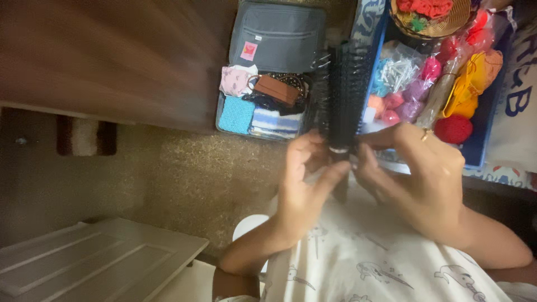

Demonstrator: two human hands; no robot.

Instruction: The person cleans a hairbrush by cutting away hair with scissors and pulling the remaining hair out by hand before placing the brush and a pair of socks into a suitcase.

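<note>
Head view looked down on a black round hairbrush (pixel 342 95) held upright above the lap, left hand (pixel 305 187) and right hand (pixel 417 173) both pinching its neck, clear bin of folded cloths (pixel 263 114) beyond, blue box of bright yarn (pixel 481 142) beside.

— What sort of place is this?

— A home, most likely a bedroom or living corner. On the speckled floor (pixel 184 173) sits a clear bin (pixel 263 114) of folded cloths and small pouches, beside a blue box (pixel 484 142) of bright yarn balls and craft bits.

— Anything else?

— A woven basket (pixel 433 25), wooden furniture (pixel 112 56), and a white panelled door (pixel 95 257).
</note>
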